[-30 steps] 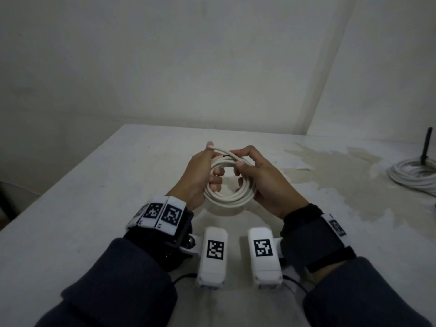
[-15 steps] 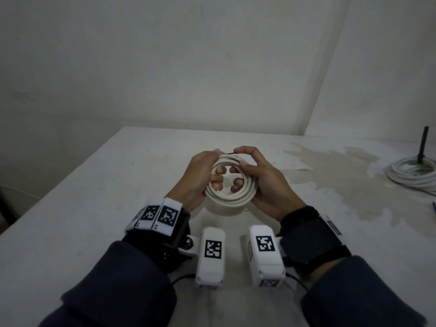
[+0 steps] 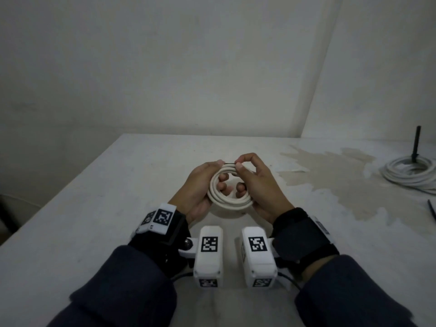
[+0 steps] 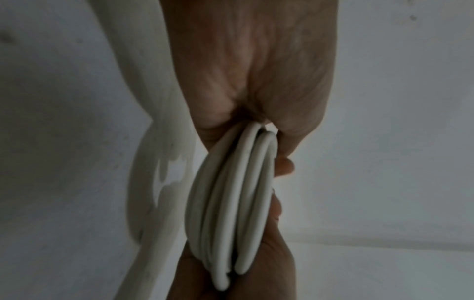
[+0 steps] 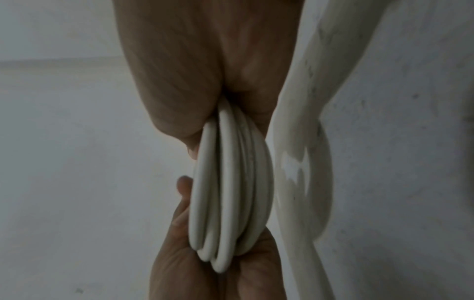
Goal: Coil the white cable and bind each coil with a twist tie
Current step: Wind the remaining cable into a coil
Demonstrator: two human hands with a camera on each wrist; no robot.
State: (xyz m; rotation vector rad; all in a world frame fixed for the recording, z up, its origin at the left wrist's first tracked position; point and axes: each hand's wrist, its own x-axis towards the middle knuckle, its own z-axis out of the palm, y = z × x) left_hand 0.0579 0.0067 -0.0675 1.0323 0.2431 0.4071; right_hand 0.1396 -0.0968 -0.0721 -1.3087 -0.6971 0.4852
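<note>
Both hands (image 3: 236, 182) on white coil (image 3: 227, 200), twist tie (image 3: 229, 163) now pinched taut between fingertips.

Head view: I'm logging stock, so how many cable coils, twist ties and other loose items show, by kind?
White cable coils: 2, the small white coil held in both hands, the larger white coil lying far right
Thin black twist tie: 1
Upright black rod: 1
Total: 4
</note>
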